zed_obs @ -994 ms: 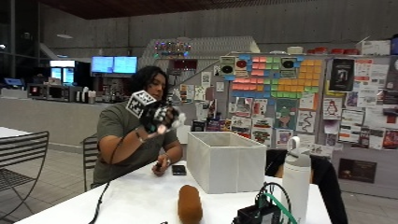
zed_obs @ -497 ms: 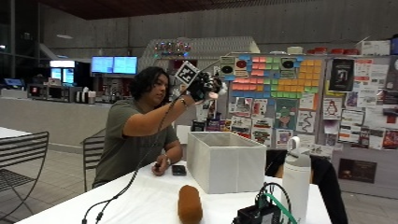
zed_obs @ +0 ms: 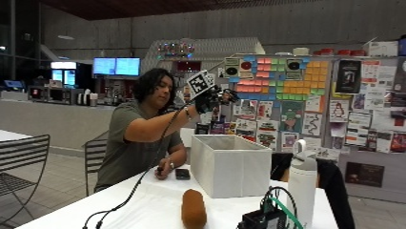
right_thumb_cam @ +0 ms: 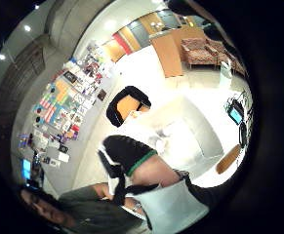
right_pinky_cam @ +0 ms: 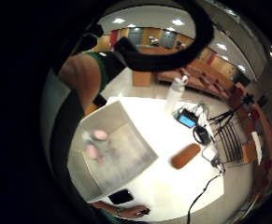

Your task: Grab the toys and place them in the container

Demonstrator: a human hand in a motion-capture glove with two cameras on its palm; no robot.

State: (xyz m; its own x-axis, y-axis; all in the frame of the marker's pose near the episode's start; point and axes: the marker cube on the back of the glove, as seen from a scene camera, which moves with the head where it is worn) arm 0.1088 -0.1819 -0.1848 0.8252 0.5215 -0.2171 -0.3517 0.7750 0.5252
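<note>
Behind the white table (zed_obs: 152, 200) I see a long counter with screens on one side and a wall crowded with posters and colored notes on the other. Going from left, a metal chair (zed_obs: 19, 167) stands off the table's near corner, with open floor around it. Next sits the person, bare left hand (zed_obs: 164, 169) resting on the tabletop beside a dark phone (zed_obs: 183, 174). The gloved right hand (zed_obs: 212, 100) is raised high, above the near rim of the white container (zed_obs: 229, 164) and well apart from it. I cannot tell whether its fingers are curled or straight, nor whether they carry anything.

From the little finger side palm view I look straight down into the container (right_pinky_cam: 112, 149): 2 pink toys (right_pinky_cam: 96, 142) lie on its floor, near the wall closest to the person. The 3rd toy I can make out, a brown oblong one (zed_obs: 193, 209), lies on the table in front of the container, well below and away from the hand; the same toy (right_pinky_cam: 185, 156) shows on bare tabletop beside the box.

Further right stand a white bottle (zed_obs: 302, 183) and a black device with cables (zed_obs: 266, 219), near the table's front edge. Open tabletop stretches between the brown toy and the person's side.
</note>
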